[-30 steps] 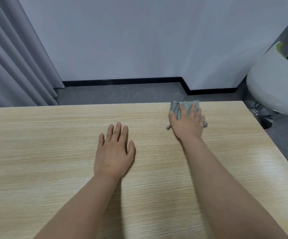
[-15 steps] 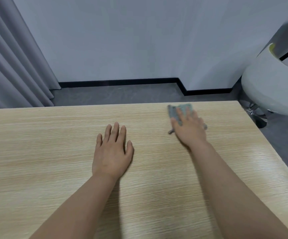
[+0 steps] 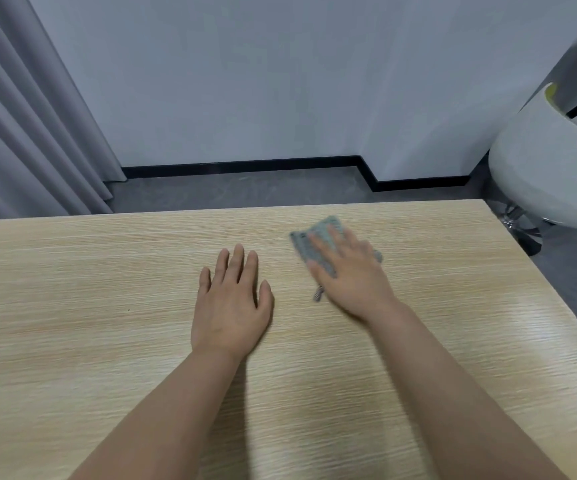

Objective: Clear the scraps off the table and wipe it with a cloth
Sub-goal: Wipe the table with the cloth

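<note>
The right hand presses flat, fingers straight though blurred, on the cloth; the left hand lies spread on the worktop just beside.

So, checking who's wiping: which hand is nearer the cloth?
Right. The right hand presses flat on the cloth; the left hand lies flat on the table beside it, apart.

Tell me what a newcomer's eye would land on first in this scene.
First, the two bare arms reaching over the pale wooden table. The right hand presses flat on a grey-green cloth toward the far right of the tabletop, blurred. The left hand rests flat, fingers straight, near the middle. Next, the white rounded stool beyond the table's far right corner and the grey curtain at far left.
</note>
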Demonstrator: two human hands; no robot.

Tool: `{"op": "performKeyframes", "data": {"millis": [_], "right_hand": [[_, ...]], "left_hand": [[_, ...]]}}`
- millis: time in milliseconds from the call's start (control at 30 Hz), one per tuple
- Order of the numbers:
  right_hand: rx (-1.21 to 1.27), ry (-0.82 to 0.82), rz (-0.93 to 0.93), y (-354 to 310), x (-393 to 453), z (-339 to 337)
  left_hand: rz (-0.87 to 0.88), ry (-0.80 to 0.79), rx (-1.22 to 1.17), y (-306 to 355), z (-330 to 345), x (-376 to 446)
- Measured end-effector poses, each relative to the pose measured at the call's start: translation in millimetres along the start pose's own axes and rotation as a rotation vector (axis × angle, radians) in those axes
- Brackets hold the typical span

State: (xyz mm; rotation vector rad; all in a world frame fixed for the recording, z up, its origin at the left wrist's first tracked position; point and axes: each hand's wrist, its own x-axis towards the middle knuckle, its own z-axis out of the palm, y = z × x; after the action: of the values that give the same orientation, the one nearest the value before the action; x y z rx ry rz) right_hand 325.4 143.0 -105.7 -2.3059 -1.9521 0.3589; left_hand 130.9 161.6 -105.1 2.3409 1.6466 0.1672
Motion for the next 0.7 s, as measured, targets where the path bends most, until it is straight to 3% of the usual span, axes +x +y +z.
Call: {"op": "performKeyframes", "data": {"millis": [100,167,233,367,433,500,600,700], "right_hand": [[0.017,0.02,0.354,38,-5,-9],[0.012,0.024,0.462,34,-6,-7],[0.009,0.041,0.392,8,-9,0],[0.033,0.049,-0.043,-44,-29,15],[0.006,0.003,-0.16,-42,-35,13],[-0.018,-0.018,-0.132,-19,-29,6],[-0.029,0.0,0.116,20,-16,-3],[-0.015,0.025,0.29,18,-13,0]], "left_hand": [[0.007,0.001,0.005,-1,0,-1],[0.008,-0.001,0.009,-1,0,-1],[0.006,-0.002,0.009,-1,0,0],[0.003,0.005,0.002,-1,1,1],[0.006,0.006,0.006,-1,2,1],[0.006,0.001,0.002,-1,2,1],[0.009,-0.002,-0.007,-2,3,0],[0.014,0.004,-0.002,-2,3,0]]}}
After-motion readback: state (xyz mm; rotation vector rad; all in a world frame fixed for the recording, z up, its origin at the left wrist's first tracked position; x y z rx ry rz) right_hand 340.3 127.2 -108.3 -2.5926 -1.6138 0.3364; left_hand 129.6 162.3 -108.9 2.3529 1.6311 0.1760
